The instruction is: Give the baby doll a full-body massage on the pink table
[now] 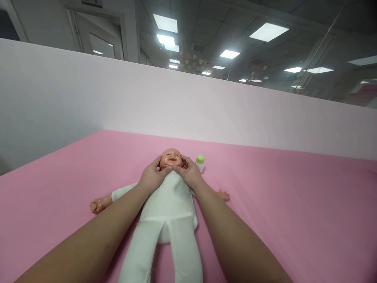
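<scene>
A baby doll [169, 200] with a white cloth body lies on its back on a pink surface, its arms spread to both sides. Its head [171, 157] points away from me, face up. My left hand [153, 173] grips the left side of the head, with its thumb under the chin. On the other side my right hand [189, 169] holds the cheek and jaw in the same way. The two thumb tips nearly meet below the chin. The fingertips behind the head are partly hidden.
A small bottle [200, 164] with a green cap stands just right of my right hand. The pink surface [279, 204] reaches back to a low white wall [206, 106]. Beyond it are a door, glass and ceiling lights.
</scene>
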### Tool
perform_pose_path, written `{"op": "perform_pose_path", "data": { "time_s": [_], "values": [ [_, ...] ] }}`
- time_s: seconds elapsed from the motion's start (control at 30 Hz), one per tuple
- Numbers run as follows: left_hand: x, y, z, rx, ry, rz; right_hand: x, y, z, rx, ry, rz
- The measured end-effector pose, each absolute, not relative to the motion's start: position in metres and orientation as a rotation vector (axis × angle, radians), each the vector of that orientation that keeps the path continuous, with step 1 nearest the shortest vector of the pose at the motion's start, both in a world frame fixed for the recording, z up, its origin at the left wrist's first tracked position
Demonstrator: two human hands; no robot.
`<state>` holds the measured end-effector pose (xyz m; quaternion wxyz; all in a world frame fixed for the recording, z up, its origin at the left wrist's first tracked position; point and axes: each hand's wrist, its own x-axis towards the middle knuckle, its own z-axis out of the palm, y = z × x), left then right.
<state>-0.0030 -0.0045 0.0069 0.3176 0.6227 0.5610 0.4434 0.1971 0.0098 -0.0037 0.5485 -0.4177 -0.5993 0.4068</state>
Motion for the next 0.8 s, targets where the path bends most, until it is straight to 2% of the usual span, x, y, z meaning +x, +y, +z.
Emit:
{"op": "perform_pose_path", "data": {
  "time_s": [0.43,0.8],
  "values": [
    [-0.003,-0.005,0.007,1.644,1.439,1.198,0.198,0.01,-0.004,-1.005,-1.418,0.955],
    [-0.011,0.022,-0.02,1.563,1.337,1.31,0.21,0.018,-0.006,-1.03,-1.49,0.98]
  ]
}}
